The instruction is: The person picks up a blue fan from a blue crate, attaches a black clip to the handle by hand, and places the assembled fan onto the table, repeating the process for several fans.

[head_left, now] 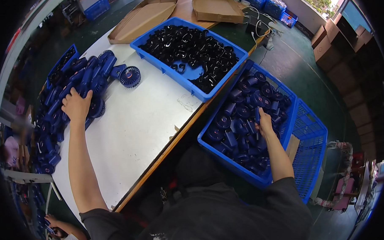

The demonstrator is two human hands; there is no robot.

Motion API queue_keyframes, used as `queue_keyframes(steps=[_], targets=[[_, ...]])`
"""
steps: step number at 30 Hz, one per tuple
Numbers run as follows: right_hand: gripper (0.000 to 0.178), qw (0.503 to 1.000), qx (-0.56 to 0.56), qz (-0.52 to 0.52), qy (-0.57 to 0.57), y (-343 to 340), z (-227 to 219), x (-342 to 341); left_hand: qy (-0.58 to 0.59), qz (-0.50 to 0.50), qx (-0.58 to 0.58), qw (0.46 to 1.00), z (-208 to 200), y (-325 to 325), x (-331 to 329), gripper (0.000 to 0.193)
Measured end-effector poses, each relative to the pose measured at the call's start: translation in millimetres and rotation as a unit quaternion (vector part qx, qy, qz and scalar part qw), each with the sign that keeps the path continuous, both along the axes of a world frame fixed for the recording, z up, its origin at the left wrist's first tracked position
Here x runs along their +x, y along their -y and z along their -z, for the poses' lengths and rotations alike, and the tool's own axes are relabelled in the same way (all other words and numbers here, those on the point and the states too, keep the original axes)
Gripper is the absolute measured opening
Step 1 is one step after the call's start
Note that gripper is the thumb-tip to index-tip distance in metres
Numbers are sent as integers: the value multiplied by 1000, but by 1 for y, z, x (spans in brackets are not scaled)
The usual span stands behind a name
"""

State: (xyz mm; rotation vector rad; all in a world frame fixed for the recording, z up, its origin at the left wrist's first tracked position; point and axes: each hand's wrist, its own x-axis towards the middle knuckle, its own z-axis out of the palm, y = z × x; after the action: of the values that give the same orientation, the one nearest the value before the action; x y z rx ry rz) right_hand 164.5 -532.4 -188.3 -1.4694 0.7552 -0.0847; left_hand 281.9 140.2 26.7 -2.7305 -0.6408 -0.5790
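A heap of dark blue handheld fans (98,83) covers the left side of the white table. My left hand (77,107) rests on this heap, thumb and fingers spread apart over the fans. To the right, a deep blue crate (257,183) beside the table holds many more of these fans. Inside it, my right hand (265,122) is closed around a blue handheld fan (257,114), whose lower part is hidden among the others. One fan with a round grille (130,76) lies at the heap's right edge.
A shallow blue tray (169,72) of small black parts sits across the table's far side. Cardboard trays (144,18) lie behind it. A second blue crate (309,145) adjoins the fan crate on the right. Another person's hand (51,221) shows at lower left.
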Motion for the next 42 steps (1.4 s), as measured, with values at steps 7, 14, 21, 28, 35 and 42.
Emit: queue_keyframes(steps=[7, 14, 21, 28, 35, 42], targets=[[41, 997, -13, 58, 43, 55, 45, 65, 186, 109, -223, 951, -26, 15, -53, 80], [33, 983, -62, -91, 146, -61, -22, 43, 118, 281, -538, 786, -12, 107, -200, 85], [45, 754, 139, -625, 145, -222, -130, -36, -130, 511, -513, 678, 16, 169, -226, 90], [30, 669, 231, -705, -42, -266, -134, -73, 49, 268, -741, 614, 47, 181, -253, 71], [42, 702, -57, -677, 212, -286, -190, -83, 78, 93, -971, 204, 84, 187, -243, 56], [48, 454, -177, -856, 172, -292, -254, 3, 40, 292, -953, 75, 84, 197, -242, 92]])
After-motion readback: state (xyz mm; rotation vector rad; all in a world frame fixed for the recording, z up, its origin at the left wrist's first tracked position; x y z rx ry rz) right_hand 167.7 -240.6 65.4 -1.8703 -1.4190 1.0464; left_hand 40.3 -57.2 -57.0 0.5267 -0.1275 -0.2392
